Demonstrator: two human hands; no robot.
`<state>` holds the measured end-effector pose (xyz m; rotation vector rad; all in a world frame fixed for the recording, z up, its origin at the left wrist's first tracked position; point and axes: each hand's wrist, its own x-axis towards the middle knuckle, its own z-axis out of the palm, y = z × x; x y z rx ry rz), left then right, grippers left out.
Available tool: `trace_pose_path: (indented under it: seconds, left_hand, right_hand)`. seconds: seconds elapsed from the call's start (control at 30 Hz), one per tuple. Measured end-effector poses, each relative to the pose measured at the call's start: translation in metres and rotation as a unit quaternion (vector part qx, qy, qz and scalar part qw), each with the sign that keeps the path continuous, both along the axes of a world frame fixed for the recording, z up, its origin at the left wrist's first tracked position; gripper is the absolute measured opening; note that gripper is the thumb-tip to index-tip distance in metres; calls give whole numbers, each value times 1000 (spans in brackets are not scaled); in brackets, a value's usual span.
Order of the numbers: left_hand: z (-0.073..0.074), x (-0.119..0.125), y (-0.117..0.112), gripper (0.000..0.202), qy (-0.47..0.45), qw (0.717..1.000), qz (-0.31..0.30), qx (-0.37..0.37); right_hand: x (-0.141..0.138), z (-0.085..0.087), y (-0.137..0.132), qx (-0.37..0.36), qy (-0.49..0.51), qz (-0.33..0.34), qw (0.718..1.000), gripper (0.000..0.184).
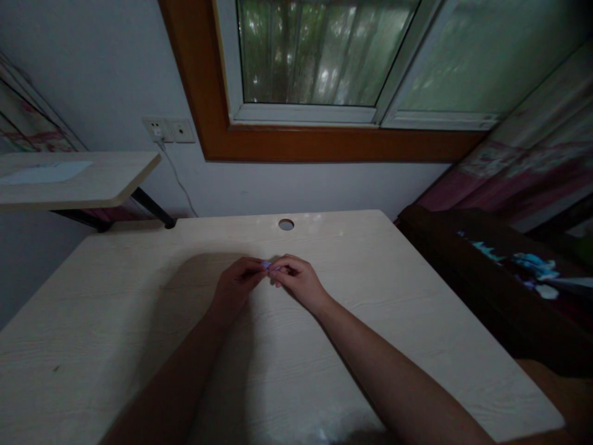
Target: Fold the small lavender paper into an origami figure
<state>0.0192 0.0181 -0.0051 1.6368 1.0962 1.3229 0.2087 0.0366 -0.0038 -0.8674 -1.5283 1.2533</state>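
Observation:
Both my hands meet over the far middle part of a pale wood-grain desk (296, 346). Between their fingertips is a small light-purple piece (265, 264), too small and too covered for me to tell its kind. My left hand (234, 283) pinches it from the left with thumb and forefinger. From the right, my right hand (299, 278) pinches the same piece, its fingers curled and partly hiding it.
A round cable hole (286, 224) lies just beyond my hands. At the left, a raised shelf (106, 179) on black legs carries a white sheet (46, 173). A cable (178, 176) hangs from the wall socket (158, 130). Dark furniture (463, 278) borders the desk's right edge.

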Motion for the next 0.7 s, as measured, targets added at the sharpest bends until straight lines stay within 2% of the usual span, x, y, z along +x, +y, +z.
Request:
trace_pose_path:
  seconds: [0.37,0.7]
  left_hand:
    - [4,1,0,10,-11,1000,-8,6]
    - [5,1,-5,21,-26,999,-6,-43]
  right_hand:
    - [1,4,-1,18,-6,17,1000,19]
    - [0,0,1,45,15,14,999,14]
